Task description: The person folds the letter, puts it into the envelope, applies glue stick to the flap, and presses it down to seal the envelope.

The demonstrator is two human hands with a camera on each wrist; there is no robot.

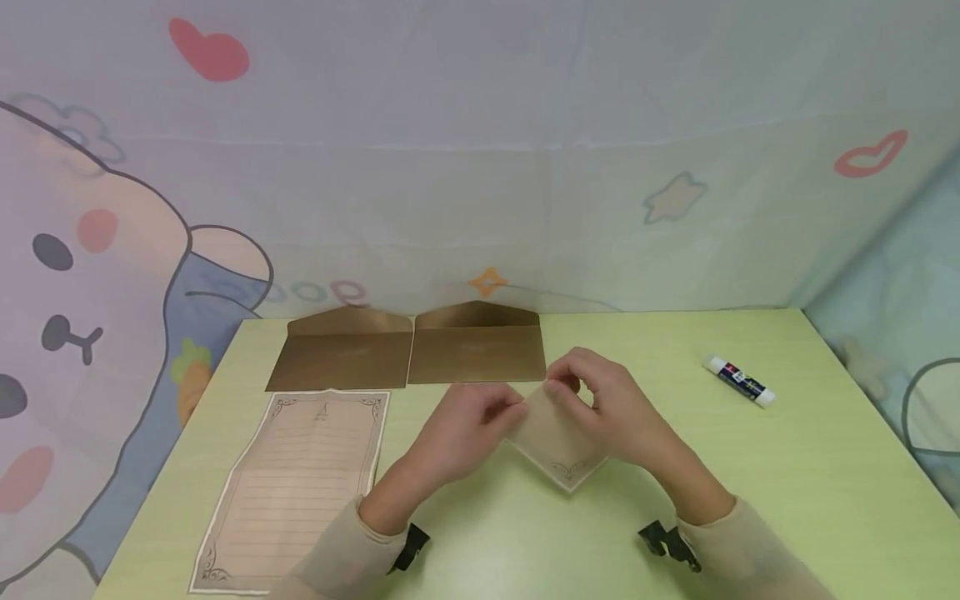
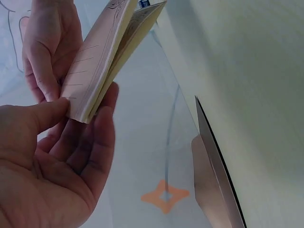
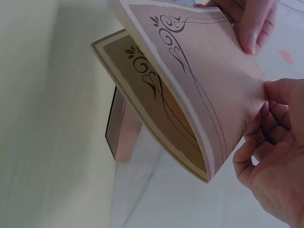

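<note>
Between my hands, above the table, is a folded sheet of beige letter paper (image 1: 558, 437) with a scrollwork corner. My left hand (image 1: 468, 429) pinches one end of it between thumb and fingers. The right hand (image 1: 618, 404) pinches the top edge on the other side. Printed lines run across the folded paper (image 2: 97, 66) in the left wrist view. Its layers (image 3: 213, 71) stand apart at the loose edges in the right wrist view. Flat on the table to the left lies another lined letter sheet (image 1: 292, 475), creased across and partly behind my left sleeve.
Two brown envelopes (image 1: 337, 358) (image 1: 476, 354) lie side by side at the table's back edge, flaps raised. A glue stick (image 1: 738, 381) with white ends lies at the right. A printed cloth (image 1: 420, 192) hangs behind the table.
</note>
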